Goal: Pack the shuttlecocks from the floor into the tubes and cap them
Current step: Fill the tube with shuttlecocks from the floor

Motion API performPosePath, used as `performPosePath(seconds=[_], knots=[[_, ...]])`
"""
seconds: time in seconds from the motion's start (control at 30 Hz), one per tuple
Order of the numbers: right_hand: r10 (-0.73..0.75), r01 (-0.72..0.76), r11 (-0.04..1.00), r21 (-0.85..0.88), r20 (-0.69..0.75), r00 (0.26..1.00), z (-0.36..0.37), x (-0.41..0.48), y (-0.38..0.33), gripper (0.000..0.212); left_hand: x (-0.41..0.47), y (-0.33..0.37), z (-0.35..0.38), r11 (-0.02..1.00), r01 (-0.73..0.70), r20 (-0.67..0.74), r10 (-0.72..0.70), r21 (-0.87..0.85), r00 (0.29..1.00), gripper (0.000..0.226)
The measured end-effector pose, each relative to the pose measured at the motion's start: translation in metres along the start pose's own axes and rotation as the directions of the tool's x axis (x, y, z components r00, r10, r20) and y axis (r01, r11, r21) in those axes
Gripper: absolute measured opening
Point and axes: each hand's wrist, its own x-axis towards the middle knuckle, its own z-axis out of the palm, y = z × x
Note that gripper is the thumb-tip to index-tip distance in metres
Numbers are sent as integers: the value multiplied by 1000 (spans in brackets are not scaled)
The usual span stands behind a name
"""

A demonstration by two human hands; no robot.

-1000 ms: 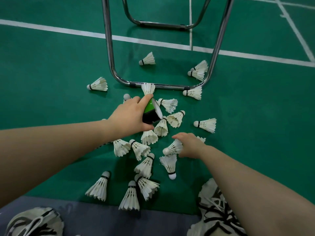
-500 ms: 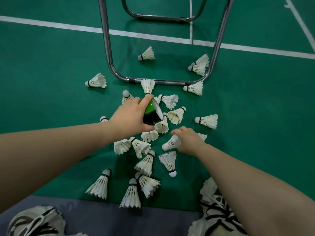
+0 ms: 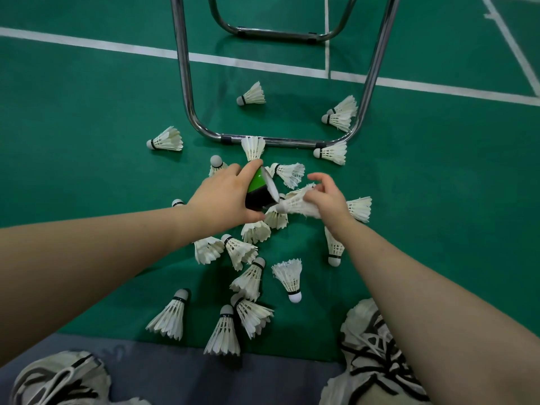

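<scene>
shuttlecocks (image 3: 165, 140): at least twenty-one are showing, twenty lying loose, one held shuttlecock (image 3: 295, 204) being pinched, overlaps in the heap blurring the tally | tube (image 3: 258, 190): one is showing | hands: two are showing, left hand (image 3: 222, 200), right hand (image 3: 327, 200) | shoes (image 3: 377, 346): two are showing | chrome frame loops (image 3: 184, 83): two are standing

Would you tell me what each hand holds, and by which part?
Left hand grips the tube around its body near the open mouth; right hand holds a shuttlecock by its feathers, cork toward the tube.
</scene>
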Motion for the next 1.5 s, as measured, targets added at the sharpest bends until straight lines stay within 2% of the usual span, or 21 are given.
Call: performPosePath(seconds=[0.13,0.23,0.33,0.43,0.5,0.6,0.63,0.7,0.83,1.03,1.07,1.17,1.2,1.23,1.27,1.33,1.4,1.5], knots=[[-50,58,971,233,-38,998,-4,1,-38,36,3,-1,0,1000,25,2,-25,5,1000,94],[-122,116,945,307,1,993,1,0,-65,44,4,1,1,999,33,1,-33,-8,999,94],[-176,153,968,199,105,979,12,-5,-81,47,7,3,-1,998,44,-13,-44,-41,999,96],[-161,153,987,51,239,958,27,-9,-82,46,9,8,-3,998,36,-39,-38,-51,999,98],[-178,170,983,65,151,972,34,-10,-78,47,10,8,-5,997,37,-49,-41,-62,998,98],[-178,188,978,87,-110,978,31,-13,-78,36,11,3,-8,995,60,-51,-64,-74,997,99],[-175,187,979,79,-134,975,28,-13,-79,39,11,2,-9,995,67,-52,-71,-75,996,98],[-186,187,982,24,-44,982,23,-16,-83,46,11,-1,-11,995,69,-57,-73,-77,996,98],[-119,158,975,-153,239,964,31,-19,-95,45,11,1,-13,995,44,-67,-50,-90,996,93],[-54,131,984,-120,505,861,35,-20,-101,30,3,-4,-13,990,42,-77,-53,-135,996,95],[-46,121,987,-106,537,842,39,-22,-99,33,2,-5,-13,989,35,-80,-47,-142,996,96],[22,58,992,-116,594,804,53,-24,-84,83,-2,-5,-10,996,2,-51,-6,-88,999,97],[43,48,990,-135,599,799,56,-24,-82,91,-3,-6,-9,998,-4,-36,2,-59,999,97],[50,56,985,-163,580,813,57,-25,-82,88,-4,-7,-9,999,-12,-33,11,-37,999,97],[28,62,986,-153,521,853,57,-25,-83,73,-3,-7,-9,1000,-19,-44,18,-23,999,96],[-81,96,994,-44,272,959,56,-25,-88,31,1,-7,-13,999,-23,-74,21,-27,997,94],[-187,186,981,56,6,982,53,-24,-88,35,4,-6,-16,998,-26,-90,21,-54,996,93],[-251,250,968,-24,-125,960,47,-19,-83,25,3,-2,-16,999,-16,-68,13,-49,998,97]])
